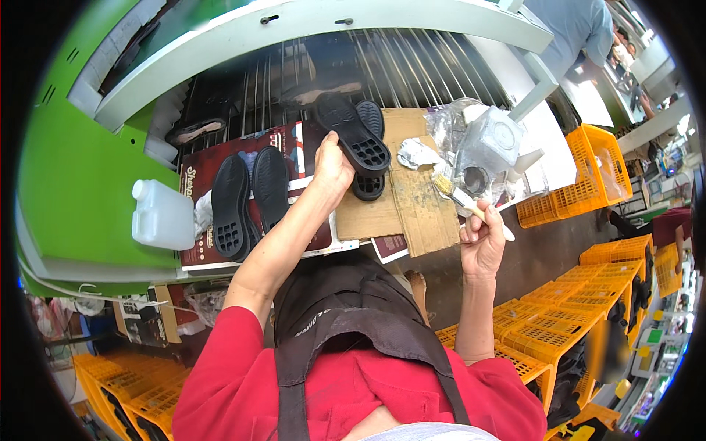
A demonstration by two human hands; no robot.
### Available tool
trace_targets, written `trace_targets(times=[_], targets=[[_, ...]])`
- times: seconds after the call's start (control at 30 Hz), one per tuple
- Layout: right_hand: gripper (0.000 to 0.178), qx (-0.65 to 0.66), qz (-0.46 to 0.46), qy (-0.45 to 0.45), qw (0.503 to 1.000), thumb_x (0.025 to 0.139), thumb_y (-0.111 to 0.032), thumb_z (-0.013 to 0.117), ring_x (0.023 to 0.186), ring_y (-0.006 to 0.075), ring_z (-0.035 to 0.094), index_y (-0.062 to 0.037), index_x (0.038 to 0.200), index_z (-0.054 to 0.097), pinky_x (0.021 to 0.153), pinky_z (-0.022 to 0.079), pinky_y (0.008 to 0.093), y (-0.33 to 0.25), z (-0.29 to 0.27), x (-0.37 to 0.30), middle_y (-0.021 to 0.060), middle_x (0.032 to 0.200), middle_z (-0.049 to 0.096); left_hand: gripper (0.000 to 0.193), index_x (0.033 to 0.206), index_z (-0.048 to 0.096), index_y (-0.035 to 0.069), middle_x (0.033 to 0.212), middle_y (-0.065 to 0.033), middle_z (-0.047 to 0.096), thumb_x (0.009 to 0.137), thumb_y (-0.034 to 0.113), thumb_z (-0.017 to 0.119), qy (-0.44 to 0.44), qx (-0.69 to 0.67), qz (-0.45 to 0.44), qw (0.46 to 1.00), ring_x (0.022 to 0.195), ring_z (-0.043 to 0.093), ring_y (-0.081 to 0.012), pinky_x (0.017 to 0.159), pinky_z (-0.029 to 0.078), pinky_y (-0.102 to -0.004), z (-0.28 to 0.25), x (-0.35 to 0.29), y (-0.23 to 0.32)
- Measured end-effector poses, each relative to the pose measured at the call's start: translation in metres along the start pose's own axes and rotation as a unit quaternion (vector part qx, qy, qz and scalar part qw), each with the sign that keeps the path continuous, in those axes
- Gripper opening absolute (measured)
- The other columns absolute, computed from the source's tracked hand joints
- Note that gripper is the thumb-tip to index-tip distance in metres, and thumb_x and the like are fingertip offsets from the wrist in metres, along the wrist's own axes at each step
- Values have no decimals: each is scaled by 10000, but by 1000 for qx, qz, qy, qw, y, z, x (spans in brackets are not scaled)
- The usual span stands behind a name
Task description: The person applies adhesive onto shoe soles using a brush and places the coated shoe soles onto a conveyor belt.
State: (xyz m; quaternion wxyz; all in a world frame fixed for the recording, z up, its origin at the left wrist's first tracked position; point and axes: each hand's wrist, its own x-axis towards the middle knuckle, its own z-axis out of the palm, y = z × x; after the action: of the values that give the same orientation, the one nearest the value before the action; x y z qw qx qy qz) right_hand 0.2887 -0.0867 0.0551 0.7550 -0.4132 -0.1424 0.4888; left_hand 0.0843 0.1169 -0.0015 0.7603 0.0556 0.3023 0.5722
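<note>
My left hand grips the edge of a black shoe sole, tilted with its gridded heel cavity showing. Partly hidden beneath it, another black sole lies on the brown cardboard. In my right hand, fingers closed, is a paintbrush with a pale handle and yellowish bristles. Its bristle end points left over the cardboard, near a crumpled white wad and a cut-open clear plastic container. Left of my left forearm rest two more black soles, one gridded and one ridged.
A translucent white jug stands at the left beside the green machine. Metal rollers run behind the cardboard, under a pale frame bar. Yellow crates stand at right, with more behind me. Other people are at the upper right.
</note>
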Motion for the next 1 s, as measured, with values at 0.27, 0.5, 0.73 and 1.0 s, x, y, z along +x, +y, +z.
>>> trace_targets(times=[0.27, 0.5, 0.73, 1.0], targets=[[197, -17, 23, 29, 999, 904, -220, 599, 496, 81, 390, -37, 977, 599, 459, 325, 218, 9, -3, 5, 0, 620, 480, 419, 1298, 453, 1, 1332, -171, 509, 994, 248, 306, -37, 22, -81, 996, 1238, 471, -330, 1103, 317, -465, -20, 5, 3], [214, -6, 20, -9, 1000, 896, -220, 612, 511, 98, 422, -14, 952, 622, 476, 345, 233, 9, 8, 1, 16, 633, 522, 692, 1482, 167, 16, 1577, -108, 108, 942, 280, 512, -60, 212, -119, 968, 1459, 53, -233, 1154, -24, -400, -49, -57, 37], [212, -21, 6, -15, 1000, 905, -208, 601, 508, 88, 415, -3, 955, 624, 482, 352, 230, 11, 11, 12, 19, 637, 518, 474, 1337, 442, -30, 1372, -187, 462, 928, 193, 528, -107, 710, 148, 680, 1291, 419, -315, 1080, 290, -361, -66, -122, 91], [220, -18, 24, -50, 998, 911, -199, 598, 507, 73, 422, 7, 980, 629, 471, 348, 208, 23, 34, 15, 12, 639, 522, 602, 1376, 406, -21, 1421, -260, 378, 952, 406, 433, 30, 931, 171, 322, 1300, 364, -422, 1050, 305, -481, -118, -133, 91]])
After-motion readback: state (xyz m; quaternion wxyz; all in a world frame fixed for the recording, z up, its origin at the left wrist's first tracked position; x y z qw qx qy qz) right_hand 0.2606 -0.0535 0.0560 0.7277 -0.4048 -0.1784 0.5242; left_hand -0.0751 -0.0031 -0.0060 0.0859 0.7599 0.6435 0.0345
